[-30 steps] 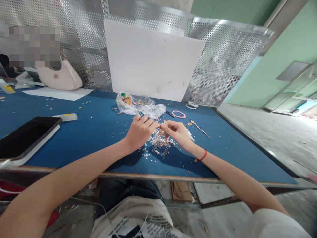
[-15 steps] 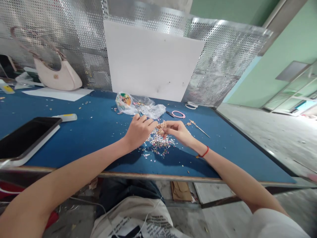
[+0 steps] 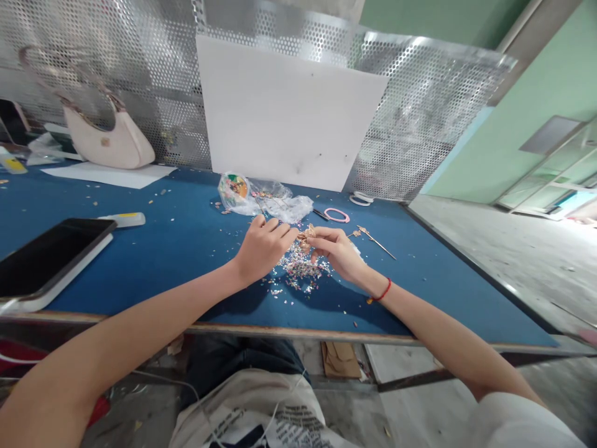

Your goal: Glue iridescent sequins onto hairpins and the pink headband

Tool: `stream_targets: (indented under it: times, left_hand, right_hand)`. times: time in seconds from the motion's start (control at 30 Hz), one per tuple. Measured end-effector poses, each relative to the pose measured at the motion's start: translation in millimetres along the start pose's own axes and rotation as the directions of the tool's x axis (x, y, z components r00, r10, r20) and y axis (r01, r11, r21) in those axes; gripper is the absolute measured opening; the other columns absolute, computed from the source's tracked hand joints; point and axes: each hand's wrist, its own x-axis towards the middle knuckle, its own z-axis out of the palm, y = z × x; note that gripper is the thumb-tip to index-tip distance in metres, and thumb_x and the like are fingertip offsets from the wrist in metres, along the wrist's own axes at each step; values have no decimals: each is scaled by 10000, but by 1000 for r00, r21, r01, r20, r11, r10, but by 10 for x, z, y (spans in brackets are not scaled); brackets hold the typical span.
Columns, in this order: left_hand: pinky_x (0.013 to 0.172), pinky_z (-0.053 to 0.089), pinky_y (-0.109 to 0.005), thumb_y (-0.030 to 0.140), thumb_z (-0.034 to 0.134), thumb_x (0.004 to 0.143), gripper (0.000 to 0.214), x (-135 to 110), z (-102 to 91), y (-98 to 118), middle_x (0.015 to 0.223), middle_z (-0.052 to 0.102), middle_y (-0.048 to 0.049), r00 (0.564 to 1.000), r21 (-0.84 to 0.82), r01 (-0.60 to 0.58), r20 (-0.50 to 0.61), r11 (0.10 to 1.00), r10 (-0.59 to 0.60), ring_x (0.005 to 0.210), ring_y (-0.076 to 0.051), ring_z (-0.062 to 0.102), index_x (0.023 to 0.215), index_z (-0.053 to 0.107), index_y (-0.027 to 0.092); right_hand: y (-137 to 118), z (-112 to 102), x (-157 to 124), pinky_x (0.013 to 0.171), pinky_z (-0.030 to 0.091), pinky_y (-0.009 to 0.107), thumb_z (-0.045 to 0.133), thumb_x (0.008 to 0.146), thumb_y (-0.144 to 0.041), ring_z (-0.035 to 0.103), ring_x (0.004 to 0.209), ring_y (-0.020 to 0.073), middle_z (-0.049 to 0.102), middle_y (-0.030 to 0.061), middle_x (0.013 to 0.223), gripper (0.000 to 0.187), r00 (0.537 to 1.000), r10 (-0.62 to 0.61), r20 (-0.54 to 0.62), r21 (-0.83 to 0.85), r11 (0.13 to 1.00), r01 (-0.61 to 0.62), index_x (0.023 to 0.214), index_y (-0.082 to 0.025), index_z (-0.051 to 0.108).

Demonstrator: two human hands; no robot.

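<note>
My right hand (image 3: 342, 252) pinches a gold openwork ornament (image 3: 306, 236) between thumb and fingers, above a heap of small shiny rhinestones (image 3: 303, 270). Its exact shape is too small to tell. From the left, my left hand (image 3: 267, 246) is closed with its fingertips right at the ornament's edge; whatever those fingers grip is hidden. To the right on the blue table (image 3: 177, 267) lies a gold hair stick (image 3: 380, 244), with a small gold decoration (image 3: 358, 233) beside it.
Behind my hands are a clear plastic bag (image 3: 293, 210), a round container (image 3: 234, 188) and pink-handled scissors (image 3: 336, 215). A white ring-shaped thing (image 3: 360, 198) lies farther right. Left are a phone (image 3: 51, 255), a small bottle (image 3: 128, 219) and a handbag (image 3: 109, 140). A white board (image 3: 289, 112) stands behind.
My right hand has turned slightly, tilting the gold ornament to a different angle. My left hand has stayed closed beside it, almost in place.
</note>
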Motion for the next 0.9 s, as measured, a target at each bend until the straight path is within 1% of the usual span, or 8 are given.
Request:
stream_targets:
  times: [0.2, 0.37, 0.53, 0.63, 0.8, 0.9]
  left_hand:
    - [677, 295, -352, 77, 444, 921, 234, 0, -5, -1, 676, 614, -18, 1000, 24, 2, -20, 1000, -2, 674, -193, 495, 783, 600, 184]
    - [674, 294, -347, 78, 441, 922, 238, -1, -23, 1, 676, 611, -14, 1000, 39, 4, -17, 999, -4, 674, -187, 495, 780, 595, 190]
    - [676, 294, -346, 91, 425, 938, 254, -1, -30, 8, 674, 612, -13, 1000, 33, -1, -23, 999, 1, 672, -182, 486, 796, 612, 188]
    - [677, 293, -346, 111, 407, 958, 276, -1, -30, 16, 666, 611, -12, 999, 39, -1, -33, 999, 2, 666, -176, 482, 807, 625, 190]
    - [664, 279, -344, 108, 420, 958, 274, -3, -44, 31, 661, 605, -11, 997, 46, -16, -74, 999, 20, 654, -175, 472, 791, 625, 180]
    - [654, 274, -347, 97, 420, 954, 283, 2, -60, 50, 660, 601, -16, 997, 57, -46, -58, 997, 49, 650, -177, 469, 763, 614, 178]
  right_hand:
    - [-3, 15, -6, 503, 477, 240, 720, 743, -290, 547, 611, 119, 642, 25, 696, 119, 999, -2, -38, 16, 1000, 2, 742, -172, 734]
    - [-10, 11, -6, 508, 480, 247, 726, 733, -320, 555, 635, 133, 642, 31, 709, 140, 999, 2, -43, 13, 1000, -2, 741, -180, 737]
    - [6, 9, -3, 501, 479, 247, 704, 748, -320, 532, 623, 132, 635, 28, 699, 138, 999, -24, -47, -40, 999, 22, 719, -189, 734]
    - [9, 25, -16, 503, 470, 253, 696, 742, -303, 521, 612, 130, 628, 24, 686, 127, 997, -37, -74, -55, 998, 33, 704, -188, 730]
    - [-10, 72, -50, 510, 438, 252, 672, 708, -252, 531, 629, 137, 629, 25, 677, 86, 991, 3, -135, -23, 1000, -7, 677, -188, 722]
    - [-24, 85, -60, 508, 414, 248, 641, 663, -196, 503, 620, 135, 615, 25, 653, 83, 984, 37, -177, -20, 999, -41, 599, -186, 693]
